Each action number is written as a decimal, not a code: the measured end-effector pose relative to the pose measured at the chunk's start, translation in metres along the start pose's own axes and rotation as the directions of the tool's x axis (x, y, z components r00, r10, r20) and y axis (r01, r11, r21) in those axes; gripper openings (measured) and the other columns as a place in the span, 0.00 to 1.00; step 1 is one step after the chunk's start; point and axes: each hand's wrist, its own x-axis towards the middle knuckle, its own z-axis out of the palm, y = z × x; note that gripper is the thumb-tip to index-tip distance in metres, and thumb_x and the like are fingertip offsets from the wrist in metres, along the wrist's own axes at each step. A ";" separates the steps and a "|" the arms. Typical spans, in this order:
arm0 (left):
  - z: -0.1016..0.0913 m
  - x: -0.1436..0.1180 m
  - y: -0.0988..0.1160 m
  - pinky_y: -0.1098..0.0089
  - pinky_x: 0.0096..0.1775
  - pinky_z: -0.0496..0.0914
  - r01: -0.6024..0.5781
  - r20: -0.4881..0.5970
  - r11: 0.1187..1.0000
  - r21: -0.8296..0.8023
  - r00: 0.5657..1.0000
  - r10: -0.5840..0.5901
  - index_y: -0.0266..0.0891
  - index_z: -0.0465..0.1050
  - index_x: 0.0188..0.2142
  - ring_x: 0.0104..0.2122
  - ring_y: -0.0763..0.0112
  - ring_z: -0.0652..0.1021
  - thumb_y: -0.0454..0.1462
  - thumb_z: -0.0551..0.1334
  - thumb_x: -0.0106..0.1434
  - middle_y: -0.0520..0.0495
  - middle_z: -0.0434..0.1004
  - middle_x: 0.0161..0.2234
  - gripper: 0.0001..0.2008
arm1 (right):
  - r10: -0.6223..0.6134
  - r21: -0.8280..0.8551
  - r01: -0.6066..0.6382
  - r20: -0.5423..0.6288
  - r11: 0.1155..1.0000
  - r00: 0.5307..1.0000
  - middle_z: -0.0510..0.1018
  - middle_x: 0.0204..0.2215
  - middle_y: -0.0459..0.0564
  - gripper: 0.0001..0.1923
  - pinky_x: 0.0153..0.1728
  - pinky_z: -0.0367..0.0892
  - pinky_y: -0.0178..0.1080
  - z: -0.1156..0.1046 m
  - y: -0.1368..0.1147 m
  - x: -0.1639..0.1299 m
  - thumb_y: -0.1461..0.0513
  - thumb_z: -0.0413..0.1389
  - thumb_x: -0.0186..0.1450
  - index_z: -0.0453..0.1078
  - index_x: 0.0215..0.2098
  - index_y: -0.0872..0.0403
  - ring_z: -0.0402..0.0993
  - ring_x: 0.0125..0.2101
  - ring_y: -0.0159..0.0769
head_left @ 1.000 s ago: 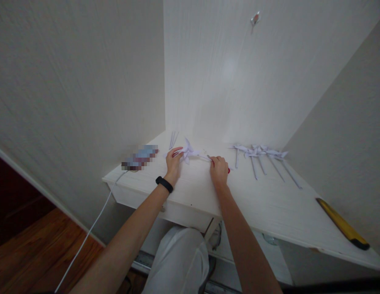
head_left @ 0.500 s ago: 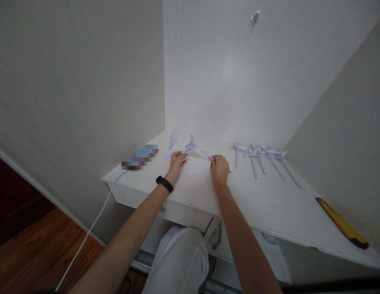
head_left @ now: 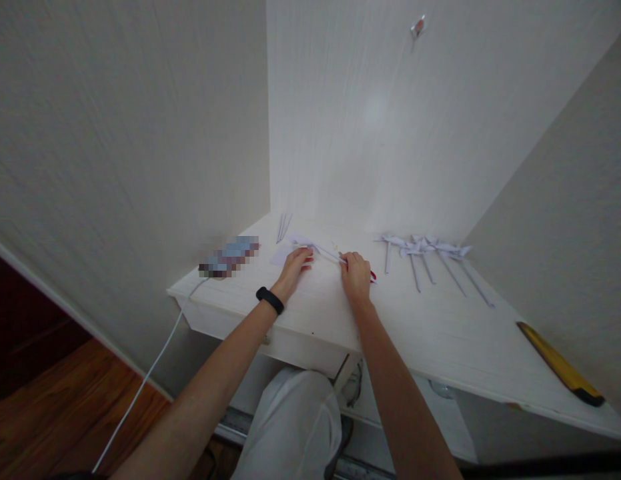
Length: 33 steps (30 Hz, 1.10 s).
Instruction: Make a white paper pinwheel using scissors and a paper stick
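A white paper pinwheel (head_left: 301, 240) lies between my two hands, its blades to the left and its thin stick (head_left: 328, 253) slanting down to the right. My left hand (head_left: 294, 267) has its fingertips closed at the blade end, partly covering it. The fingers of my right hand (head_left: 357, 275) are wrapped round the stick's lower part. Something small and red (head_left: 373, 276) shows at the right hand's outer side; I cannot make out what it is. A flat piece of white paper (head_left: 280, 254) rests just left of my left hand.
Several finished-looking paper pinwheels (head_left: 413, 248) lie in a row at the right. Thin paper sticks (head_left: 283, 227) lie at the back left. A blurred-out phone-like object (head_left: 230, 257) with a white cable (head_left: 163, 353) is at left. A yellow-and-black tool (head_left: 557, 363) lies at the right edge.
The pinwheel's head has tipped down from standing up and shifted left. My left hand has moved slightly right onto it, and the right hand slightly left.
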 end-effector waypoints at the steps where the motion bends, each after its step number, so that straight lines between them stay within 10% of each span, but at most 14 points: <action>1: 0.000 0.000 -0.001 0.71 0.32 0.66 0.001 0.000 1.000 -0.005 1.000 -0.001 0.37 0.74 0.33 0.34 0.69 0.74 0.41 0.67 0.48 0.42 0.75 0.38 0.14 | -0.009 -0.002 0.009 0.008 1.000 1.000 0.74 0.36 0.52 0.07 0.39 0.53 0.38 0.000 0.000 0.000 0.68 0.48 0.66 0.68 0.37 0.56 0.67 0.40 0.39; 33: 0.001 0.009 -0.002 0.74 0.25 0.61 -0.027 -0.114 1.000 -0.012 0.993 0.026 0.36 0.71 0.28 0.23 0.76 0.72 0.34 0.58 0.54 0.47 0.74 0.27 0.04 | -0.159 0.058 0.156 0.054 0.986 0.986 0.74 0.37 0.52 0.08 0.40 0.55 0.38 0.004 -0.001 0.000 0.65 0.47 0.67 0.68 0.39 0.55 0.68 0.40 0.40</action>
